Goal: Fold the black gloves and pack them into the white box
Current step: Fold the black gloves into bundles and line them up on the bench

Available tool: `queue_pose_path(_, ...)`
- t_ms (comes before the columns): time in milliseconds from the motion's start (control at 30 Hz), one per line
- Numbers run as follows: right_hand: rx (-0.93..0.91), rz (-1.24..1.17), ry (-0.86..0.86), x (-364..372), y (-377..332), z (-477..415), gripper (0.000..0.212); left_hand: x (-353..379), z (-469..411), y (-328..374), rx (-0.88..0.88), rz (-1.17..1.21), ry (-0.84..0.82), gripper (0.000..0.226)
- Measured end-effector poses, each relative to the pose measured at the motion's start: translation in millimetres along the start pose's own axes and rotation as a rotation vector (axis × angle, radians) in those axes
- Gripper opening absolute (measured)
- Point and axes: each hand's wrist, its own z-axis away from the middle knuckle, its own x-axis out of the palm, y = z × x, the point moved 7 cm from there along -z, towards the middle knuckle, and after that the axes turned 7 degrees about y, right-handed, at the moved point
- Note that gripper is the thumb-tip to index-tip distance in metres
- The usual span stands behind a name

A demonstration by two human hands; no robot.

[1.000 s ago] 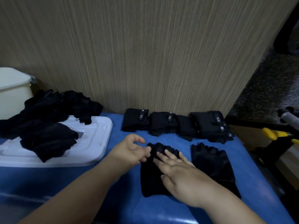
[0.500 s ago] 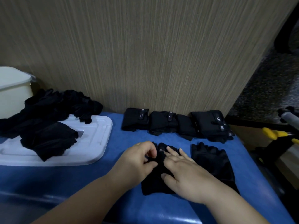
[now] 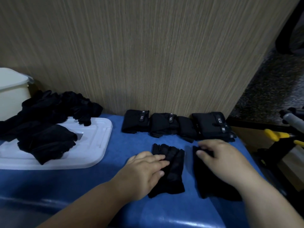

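**Two gloves flat, folds yet to be made**

Just right of the lid (image 3: 92, 145), two black gloves lay side by side on the blue table (image 3: 131, 145), their finger ends pointing away from the person. The left hand (image 3: 144, 171) lay flat on the left glove (image 3: 174, 171), fingers straight and pressing, gripping nothing. The right hand (image 3: 222, 162), farther right of the lid, covered the finger end of the right glove (image 3: 210, 183). Its fingers looked bent, but blur hid whether they pinched the cloth or only rested on it.

The main risk appeared to be a crooked fold. With only a flat palm holding it, the left glove could slide on the smooth table. The bunched stubs of either glove could roll unevenly, and thick cloth would likely spring open once let go. A loose bundle might also come undone on the way to the box (image 3: 11, 94), which stood beyond the lid's far left end, behind the pile (image 3: 46, 125) heaped on the lid. Its inside could not be seen.

The gloves were matte black with short finger stubs, and looked padded and limp. A row (image 3: 174, 125) of folded ones beyond the lid's far right corner showed compact bundles, each crossed by a strap with pale lettering.
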Motion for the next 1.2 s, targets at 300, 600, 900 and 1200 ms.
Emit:
queue_pose_path(300,0.544,-0.002,-0.325,-12,77,15,0.044,1,0,6,0.002,-0.044,-0.074,0.08)
queue_pose_path(600,0.577,-0.227,-0.264,7,64,13,0.06,1,-1,12,-0.022,-0.014,-0.078,0.086)
queue_pose_path(900,0.593,-0.597,-0.26,23,60,9,0.059,0,-1,20,-0.002,-0.069,-0.045,0.088)
queue_pose_path(1200,0.393,-1.202,-0.314,14,-8,15,0.059,1,-5,13,-0.037,0.083,-0.036,0.063)
